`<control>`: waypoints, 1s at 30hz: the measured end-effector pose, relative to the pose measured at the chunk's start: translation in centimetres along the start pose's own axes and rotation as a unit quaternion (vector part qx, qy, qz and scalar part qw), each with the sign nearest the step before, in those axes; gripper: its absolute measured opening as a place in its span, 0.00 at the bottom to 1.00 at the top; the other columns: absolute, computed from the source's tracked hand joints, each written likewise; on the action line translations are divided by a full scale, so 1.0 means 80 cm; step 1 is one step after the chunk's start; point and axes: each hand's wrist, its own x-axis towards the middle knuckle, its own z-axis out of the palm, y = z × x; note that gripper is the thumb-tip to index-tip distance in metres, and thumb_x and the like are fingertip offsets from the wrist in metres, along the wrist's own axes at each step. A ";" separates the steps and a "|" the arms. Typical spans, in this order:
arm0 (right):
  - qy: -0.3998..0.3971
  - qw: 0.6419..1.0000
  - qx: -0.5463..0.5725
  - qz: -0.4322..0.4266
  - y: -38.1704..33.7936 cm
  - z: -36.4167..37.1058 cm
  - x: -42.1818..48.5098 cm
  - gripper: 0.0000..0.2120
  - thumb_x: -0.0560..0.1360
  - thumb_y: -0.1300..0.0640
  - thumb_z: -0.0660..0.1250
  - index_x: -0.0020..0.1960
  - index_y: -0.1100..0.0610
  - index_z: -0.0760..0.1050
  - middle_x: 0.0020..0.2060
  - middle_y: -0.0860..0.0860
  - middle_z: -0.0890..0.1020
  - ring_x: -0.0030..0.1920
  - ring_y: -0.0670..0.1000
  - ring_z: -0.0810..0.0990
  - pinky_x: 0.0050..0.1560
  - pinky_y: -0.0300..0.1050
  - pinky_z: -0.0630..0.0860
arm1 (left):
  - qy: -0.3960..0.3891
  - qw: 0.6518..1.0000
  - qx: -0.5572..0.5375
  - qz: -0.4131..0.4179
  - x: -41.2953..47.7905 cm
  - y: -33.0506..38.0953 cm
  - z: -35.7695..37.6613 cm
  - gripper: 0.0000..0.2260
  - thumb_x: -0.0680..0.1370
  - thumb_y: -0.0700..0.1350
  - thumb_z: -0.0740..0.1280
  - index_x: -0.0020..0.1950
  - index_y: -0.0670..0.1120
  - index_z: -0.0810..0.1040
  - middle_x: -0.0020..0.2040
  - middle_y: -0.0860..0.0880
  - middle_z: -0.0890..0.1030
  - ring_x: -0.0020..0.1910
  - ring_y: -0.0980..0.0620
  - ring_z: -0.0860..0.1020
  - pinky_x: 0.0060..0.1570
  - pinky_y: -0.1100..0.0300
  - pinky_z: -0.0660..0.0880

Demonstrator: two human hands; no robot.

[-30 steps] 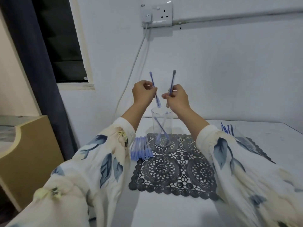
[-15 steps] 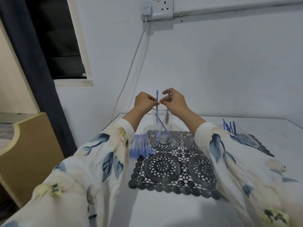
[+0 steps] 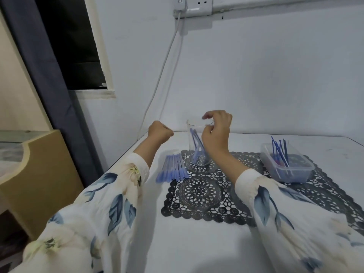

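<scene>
My right hand (image 3: 216, 133) hovers at the rim of the glass (image 3: 191, 128), fingers loosely curled and parted, gripping nothing. The blue pens (image 3: 195, 141) lean inside it, on the far part of the mat (image 3: 199, 194). My left hand (image 3: 160, 131) is an empty fist, just left of the glass
</scene>
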 end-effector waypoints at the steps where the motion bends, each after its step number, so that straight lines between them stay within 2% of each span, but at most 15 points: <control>1: -0.015 1.000 0.001 0.003 0.000 0.001 -0.010 0.18 0.61 0.74 0.54 0.43 0.61 0.75 0.43 0.51 0.74 0.50 0.52 0.69 0.49 0.33 0.65 | -0.008 0.999 0.023 -0.026 0.000 -0.012 0.000 0.04 0.70 0.37 0.70 0.40 0.39 0.77 0.34 0.44 0.77 0.38 0.45 0.78 0.41 0.59 0.76; 4: -0.097 0.993 0.013 0.073 0.003 0.003 -0.039 0.14 0.66 0.76 0.57 0.41 0.60 0.74 0.42 0.52 0.74 0.44 0.49 0.72 0.44 0.30 0.66 | -0.049 0.992 0.080 -0.087 -0.008 -0.043 0.004 0.09 0.70 0.38 0.73 0.43 0.38 0.73 0.36 0.41 0.78 0.37 0.44 0.79 0.45 0.53 0.80; 8: -0.247 0.950 -0.010 0.188 0.005 0.012 -0.066 0.14 0.73 0.72 0.58 0.46 0.58 0.78 0.47 0.53 0.79 0.47 0.48 0.76 0.52 0.38 0.73 | -0.068 0.983 0.111 -0.129 -0.022 -0.069 0.012 0.13 0.68 0.36 0.73 0.50 0.37 0.75 0.42 0.39 0.81 0.33 0.46 0.80 0.30 0.59 0.78; 11: -0.336 0.922 -0.064 0.184 0.007 0.022 -0.080 0.13 0.74 0.68 0.59 0.53 0.61 0.80 0.50 0.54 0.82 0.47 0.49 0.78 0.55 0.42 0.75 | -0.062 0.981 0.138 -0.120 -0.028 -0.074 0.014 0.12 0.67 0.38 0.72 0.48 0.39 0.76 0.42 0.42 0.82 0.32 0.50 0.79 0.27 0.63 0.73; 14: -0.404 0.889 -0.124 0.176 0.008 0.028 -0.089 0.13 0.75 0.65 0.59 0.50 0.64 0.81 0.43 0.58 0.83 0.34 0.50 0.75 0.45 0.43 0.76 | -0.051 0.979 0.168 -0.107 -0.028 -0.076 0.013 0.09 0.67 0.39 0.72 0.43 0.42 0.74 0.43 0.44 0.82 0.36 0.50 0.80 0.28 0.63 0.73; 16: -0.416 0.879 -0.163 0.165 0.008 0.031 -0.091 0.12 0.74 0.65 0.59 0.40 0.66 0.80 0.35 0.59 0.82 0.30 0.51 0.73 0.39 0.44 0.75 | -0.050 0.978 0.173 -0.103 -0.025 -0.079 0.014 0.10 0.66 0.39 0.73 0.42 0.42 0.74 0.43 0.45 0.82 0.39 0.50 0.81 0.35 0.61 0.77; 18: -0.415 0.876 -0.190 0.153 0.007 0.032 -0.092 0.11 0.72 0.66 0.59 0.37 0.67 0.79 0.33 0.58 0.80 0.31 0.52 0.74 0.38 0.44 0.75 | -0.050 0.978 0.177 -0.101 -0.025 -0.081 0.013 0.12 0.65 0.41 0.75 0.41 0.43 0.73 0.41 0.45 0.82 0.40 0.50 0.81 0.38 0.61 0.77; 22: -0.426 0.864 -0.235 0.129 0.005 0.030 -0.091 0.05 0.72 0.67 0.62 0.42 0.63 0.77 0.38 0.57 0.80 0.42 0.56 0.79 0.47 0.48 0.78 | -0.048 0.979 0.172 -0.094 -0.023 -0.083 0.011 0.14 0.66 0.41 0.76 0.37 0.43 0.70 0.37 0.46 0.79 0.37 0.50 0.78 0.34 0.61 0.74; 25: -0.434 0.849 -0.281 0.111 0.000 0.024 -0.088 0.08 0.74 0.69 0.60 0.50 0.64 0.76 0.46 0.59 0.80 0.49 0.58 0.79 0.48 0.48 0.76 | -0.041 0.981 0.159 -0.103 -0.023 -0.083 0.009 0.12 0.67 0.37 0.73 0.37 0.42 0.70 0.36 0.44 0.78 0.36 0.47 0.79 0.38 0.58 0.79; 28: -0.433 0.839 -0.308 0.113 -0.004 0.015 -0.078 0.12 0.76 0.68 0.59 0.58 0.64 0.73 0.51 0.59 0.79 0.51 0.58 0.79 0.48 0.48 0.75 | -0.007 0.988 0.123 -0.093 -0.021 -0.073 0.002 0.12 0.68 0.36 0.71 0.35 0.42 0.68 0.31 0.45 0.73 0.28 0.49 0.74 0.25 0.61 0.71; 29: -0.430 0.842 -0.303 0.122 -0.004 0.012 -0.074 0.12 0.76 0.67 0.59 0.59 0.63 0.74 0.52 0.59 0.79 0.51 0.58 0.79 0.49 0.47 0.75 | 0.007 0.991 0.108 -0.083 -0.019 -0.067 -0.002 0.11 0.69 0.36 0.71 0.35 0.42 0.68 0.30 0.46 0.72 0.27 0.50 0.73 0.24 0.60 0.71; 30: -0.423 0.850 -0.283 0.137 -0.004 0.010 -0.068 0.12 0.77 0.65 0.60 0.59 0.62 0.74 0.53 0.58 0.79 0.50 0.56 0.79 0.49 0.46 0.77 | 0.021 0.994 0.079 -0.068 -0.015 -0.061 -0.006 0.10 0.69 0.36 0.71 0.35 0.42 0.70 0.30 0.46 0.74 0.28 0.49 0.74 0.27 0.58 0.74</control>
